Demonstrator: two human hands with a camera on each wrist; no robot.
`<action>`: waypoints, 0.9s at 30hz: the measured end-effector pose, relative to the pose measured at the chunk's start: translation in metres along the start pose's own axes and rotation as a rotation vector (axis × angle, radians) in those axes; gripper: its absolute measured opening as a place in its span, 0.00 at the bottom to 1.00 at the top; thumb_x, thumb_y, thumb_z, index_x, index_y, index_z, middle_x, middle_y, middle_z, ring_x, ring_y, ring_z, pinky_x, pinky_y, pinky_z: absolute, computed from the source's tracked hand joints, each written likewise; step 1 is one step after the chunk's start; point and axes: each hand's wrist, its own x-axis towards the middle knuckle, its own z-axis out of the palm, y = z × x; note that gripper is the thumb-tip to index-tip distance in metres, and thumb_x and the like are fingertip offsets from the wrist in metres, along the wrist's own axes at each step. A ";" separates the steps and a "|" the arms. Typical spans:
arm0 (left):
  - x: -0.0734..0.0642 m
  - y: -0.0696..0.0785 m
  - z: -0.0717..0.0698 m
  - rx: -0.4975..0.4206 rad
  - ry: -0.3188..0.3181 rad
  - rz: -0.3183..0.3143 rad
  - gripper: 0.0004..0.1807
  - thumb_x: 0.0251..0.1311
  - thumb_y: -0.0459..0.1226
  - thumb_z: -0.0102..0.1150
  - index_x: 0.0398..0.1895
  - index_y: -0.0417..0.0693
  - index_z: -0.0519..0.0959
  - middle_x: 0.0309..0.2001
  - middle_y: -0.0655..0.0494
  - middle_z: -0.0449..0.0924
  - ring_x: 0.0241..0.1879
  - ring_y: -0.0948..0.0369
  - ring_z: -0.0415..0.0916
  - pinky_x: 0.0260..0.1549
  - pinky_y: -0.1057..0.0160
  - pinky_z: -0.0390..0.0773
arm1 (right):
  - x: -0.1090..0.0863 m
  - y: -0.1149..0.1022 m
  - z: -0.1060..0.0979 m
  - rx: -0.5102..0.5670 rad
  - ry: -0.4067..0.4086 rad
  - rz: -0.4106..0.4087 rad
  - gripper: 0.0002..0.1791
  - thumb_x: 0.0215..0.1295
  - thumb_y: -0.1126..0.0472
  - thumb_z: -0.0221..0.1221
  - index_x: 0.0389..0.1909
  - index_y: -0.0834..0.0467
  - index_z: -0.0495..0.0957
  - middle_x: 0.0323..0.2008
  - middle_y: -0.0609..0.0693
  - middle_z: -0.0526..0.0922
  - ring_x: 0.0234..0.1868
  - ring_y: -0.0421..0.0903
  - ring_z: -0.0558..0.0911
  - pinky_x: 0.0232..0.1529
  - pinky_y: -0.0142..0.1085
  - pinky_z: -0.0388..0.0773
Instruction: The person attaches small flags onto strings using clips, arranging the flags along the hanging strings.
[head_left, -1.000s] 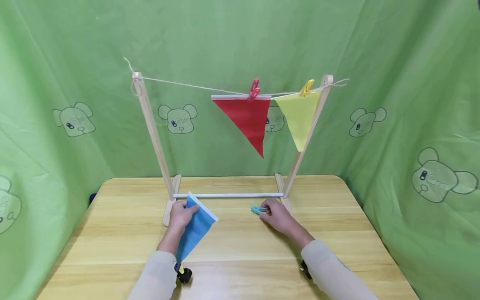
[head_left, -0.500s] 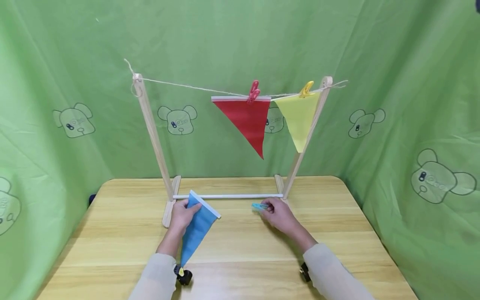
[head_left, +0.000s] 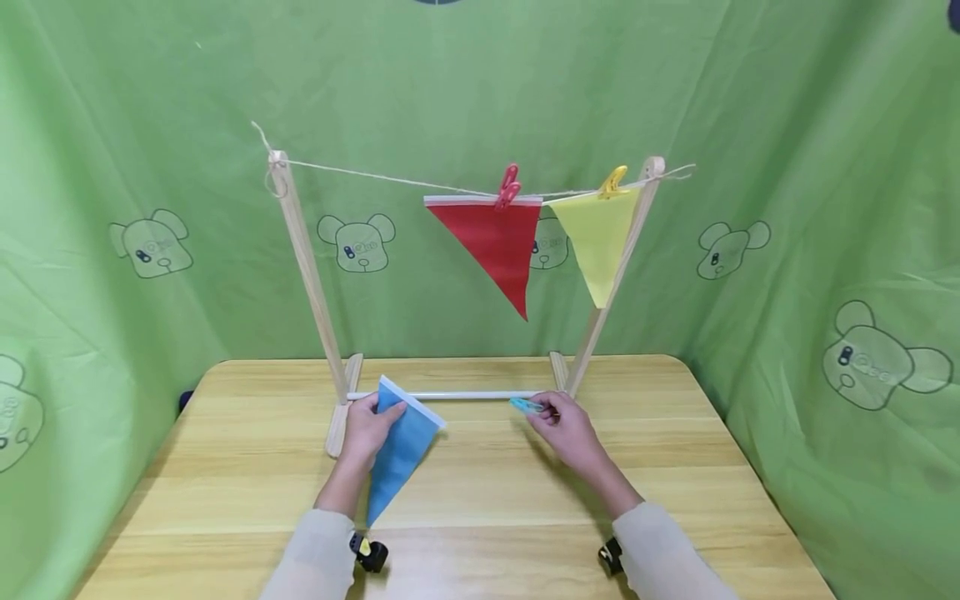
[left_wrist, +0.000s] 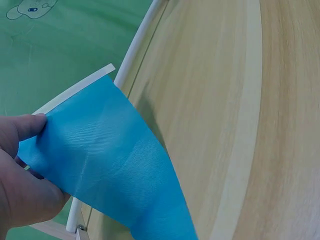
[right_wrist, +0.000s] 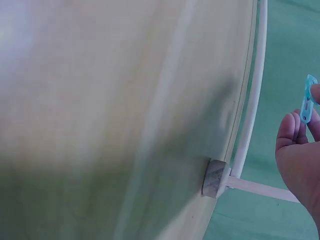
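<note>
A blue triangular pennant (head_left: 405,450) with a white top edge is pinched near one upper corner by my left hand (head_left: 367,432), its point hanging down toward me. In the left wrist view the thumb lies on the front of the blue cloth (left_wrist: 110,155), with fingers behind it. My right hand (head_left: 572,433) pinches a light-blue clothespin (head_left: 526,406) between thumb and fingertips, in front of the stand's right foot. The right wrist view shows that clothespin (right_wrist: 307,100) at its right edge. Above, a red pennant (head_left: 498,246) and a yellow pennant (head_left: 598,237) hang from a string (head_left: 390,176).
The string runs between two wooden posts (head_left: 306,267), joined low down by a white rod (head_left: 465,395). A red clothespin (head_left: 507,187) and a yellow clothespin (head_left: 613,182) grip the string. A wooden table (head_left: 480,492) lies beneath; green curtains (head_left: 465,83) surround it.
Both hands have risen slightly, and the blue pennant has shifted a little to the right. The right hand with the light-blue clothespin has lifted toward the rod, turning the clothespin somewhat.
</note>
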 end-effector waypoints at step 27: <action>-0.009 0.026 0.004 -0.091 0.008 0.044 0.11 0.67 0.37 0.68 0.43 0.37 0.84 0.45 0.45 0.83 0.46 0.54 0.77 0.51 0.53 0.79 | -0.002 -0.020 -0.011 0.069 -0.021 -0.012 0.19 0.62 0.66 0.71 0.52 0.62 0.79 0.43 0.55 0.81 0.43 0.47 0.78 0.47 0.29 0.81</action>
